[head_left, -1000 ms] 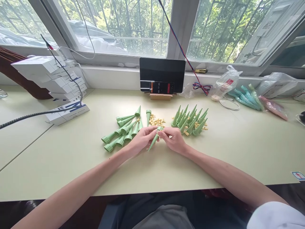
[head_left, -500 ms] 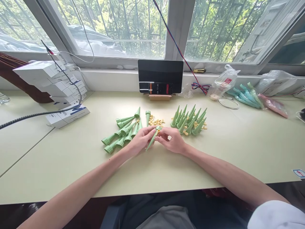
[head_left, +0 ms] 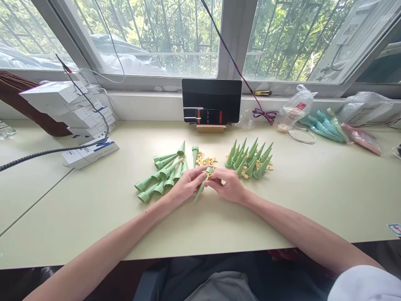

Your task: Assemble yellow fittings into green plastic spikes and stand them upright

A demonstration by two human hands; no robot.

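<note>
My left hand (head_left: 188, 184) is closed around a green plastic watering spike (head_left: 199, 192), whose pointed end slants down toward me. At the spike's wider end sits a small yellow valve (head_left: 209, 175), pinched by the thumb and fingers of my right hand (head_left: 228, 185). Whether the valve is fully seated in the spike cannot be made out. Beyond my hands lies a small heap of loose yellow valves (head_left: 206, 160), with one green spike (head_left: 195, 154) standing cap up beside it. Left of my left hand several green spikes (head_left: 158, 187) lie in a loose pile.
On the right, several green spikes with yellow valves (head_left: 250, 158) stand points up in a cluster. A phone (head_left: 211, 116) leans against a black tablet (head_left: 211, 94) at the back. White boxes (head_left: 90, 153) and a black cable are at left; plastic bags (head_left: 296, 109) at back right.
The held spike has tilted slightly steeper and its yellow valve has turned a little. Both hands keep their grip in nearly the same place. The whole view has shifted slightly.
</note>
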